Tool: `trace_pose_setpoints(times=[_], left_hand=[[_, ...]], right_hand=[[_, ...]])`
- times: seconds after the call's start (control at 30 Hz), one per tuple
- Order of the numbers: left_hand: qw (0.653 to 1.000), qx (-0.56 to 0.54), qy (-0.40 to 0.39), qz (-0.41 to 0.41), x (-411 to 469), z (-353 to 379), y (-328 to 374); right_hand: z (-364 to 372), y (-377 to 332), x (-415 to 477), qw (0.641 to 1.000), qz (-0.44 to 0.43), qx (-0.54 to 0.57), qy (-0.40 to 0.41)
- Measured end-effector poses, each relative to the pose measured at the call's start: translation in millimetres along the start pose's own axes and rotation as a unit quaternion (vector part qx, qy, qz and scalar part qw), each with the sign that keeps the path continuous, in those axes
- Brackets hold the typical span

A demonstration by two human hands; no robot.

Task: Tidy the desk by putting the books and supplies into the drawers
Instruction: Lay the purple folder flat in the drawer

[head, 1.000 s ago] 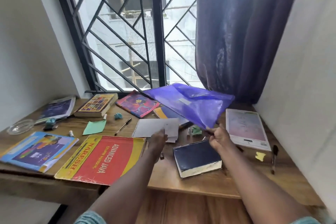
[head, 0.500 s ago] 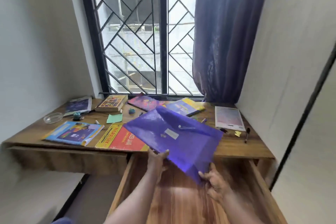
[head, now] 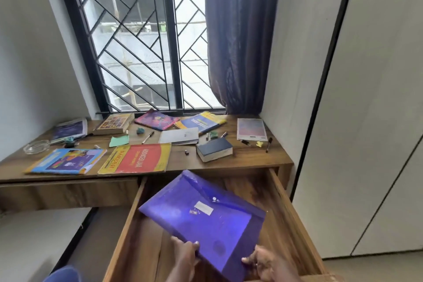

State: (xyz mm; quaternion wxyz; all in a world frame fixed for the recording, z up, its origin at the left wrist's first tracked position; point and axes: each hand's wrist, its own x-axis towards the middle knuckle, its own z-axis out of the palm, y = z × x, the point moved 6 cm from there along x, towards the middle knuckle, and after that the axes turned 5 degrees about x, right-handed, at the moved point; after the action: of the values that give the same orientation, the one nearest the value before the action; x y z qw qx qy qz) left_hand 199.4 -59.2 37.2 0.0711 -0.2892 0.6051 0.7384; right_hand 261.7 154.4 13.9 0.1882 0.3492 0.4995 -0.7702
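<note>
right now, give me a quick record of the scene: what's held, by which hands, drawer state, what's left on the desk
held: purple plastic envelope folder, tilted over the wooden drawer
left hand: grips its near edge
right hand: grips its near corner
drawer: open
wooden desk: red paperback book, thick dark book, among others

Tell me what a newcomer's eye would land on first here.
The translucent purple folder grabs attention first, gripped at its near edge by the left hand and right hand above the open wooden drawer at bottom centre. Next, the red Advanced Java book at the front edge of the desk. Behind, the black window grille and dark curtain fill the top.
</note>
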Motion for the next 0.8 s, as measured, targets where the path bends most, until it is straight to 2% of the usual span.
trace_pose_setpoints(times=[0.17, 0.23, 0.33, 0.43, 0.53, 0.63, 0.73, 0.8], left_hand=[[0.999, 0.017, 0.032, -0.025, -8.2, 12.4, -26.5], [0.998, 0.021, 0.049, -0.040, -10.7, 16.0, -39.4], [0.997, 0.037, 0.045, -0.045, -12.0, 22.8, -46.9], [0.996, 0.072, 0.031, -0.054, 3.3, 28.9, -46.3], [0.994, 0.073, 0.011, -0.075, 20.4, 26.7, -38.2], [0.991, 0.119, -0.020, -0.058, 54.5, 37.8, -38.0], [0.980, 0.190, -0.051, -0.015, 80.5, 53.4, -40.9], [0.958, 0.280, -0.067, 0.004, 90.6, 67.9, -41.4]], right_hand=[[-17.3, -15.0, 2.0, 0.994, 0.021, -0.071, 0.077], [-24.9, -9.8, 10.6, 0.993, 0.023, -0.084, 0.081], [-29.5, -10.9, 11.3, 0.988, 0.012, -0.132, 0.079], [-34.4, -28.4, 16.3, 0.969, -0.039, -0.218, 0.110], [-36.3, -45.4, 9.9, 0.900, -0.106, -0.392, 0.157], [-45.9, -52.6, 19.8, 0.825, -0.114, -0.515, 0.202], [-39.2, -59.9, 30.4, 0.761, -0.177, -0.602, 0.165], [-39.1, -58.7, 47.3, 0.740, -0.189, -0.632, 0.131]])
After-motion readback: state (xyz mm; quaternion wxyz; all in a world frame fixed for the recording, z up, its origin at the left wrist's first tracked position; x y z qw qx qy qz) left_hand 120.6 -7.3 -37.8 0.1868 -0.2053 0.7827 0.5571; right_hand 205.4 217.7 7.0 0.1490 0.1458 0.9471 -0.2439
